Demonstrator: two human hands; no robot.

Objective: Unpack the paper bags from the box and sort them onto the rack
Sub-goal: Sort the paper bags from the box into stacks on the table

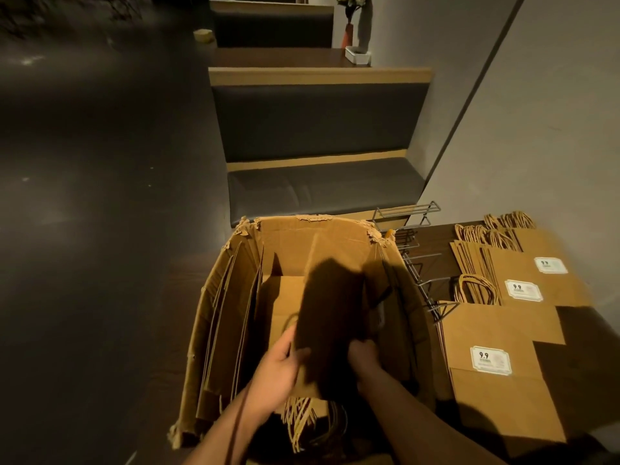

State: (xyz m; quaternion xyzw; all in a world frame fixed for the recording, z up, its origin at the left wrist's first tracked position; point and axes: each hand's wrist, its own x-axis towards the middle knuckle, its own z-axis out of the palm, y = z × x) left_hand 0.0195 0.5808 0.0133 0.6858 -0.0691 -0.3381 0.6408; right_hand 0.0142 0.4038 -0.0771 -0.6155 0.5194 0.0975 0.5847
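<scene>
Booth bench (pixel 322 186), vase (pixel 348 35) (flowers in it).

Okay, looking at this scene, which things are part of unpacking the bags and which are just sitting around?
Part of the job:
- cardboard box, open
- dark bag bundle, gripped by left hand and right hand
- wire rack
- labelled paper bags on the table beside it

Just lying about:
- booth bench
- vase of flowers
- white tray

Open cardboard box (pixel 235 297) with torn flaps, directly beneath the hands; flat brown paper bags (pixel 496 330) stacked right of them, beside the wire rack (pixel 419 260).
</scene>
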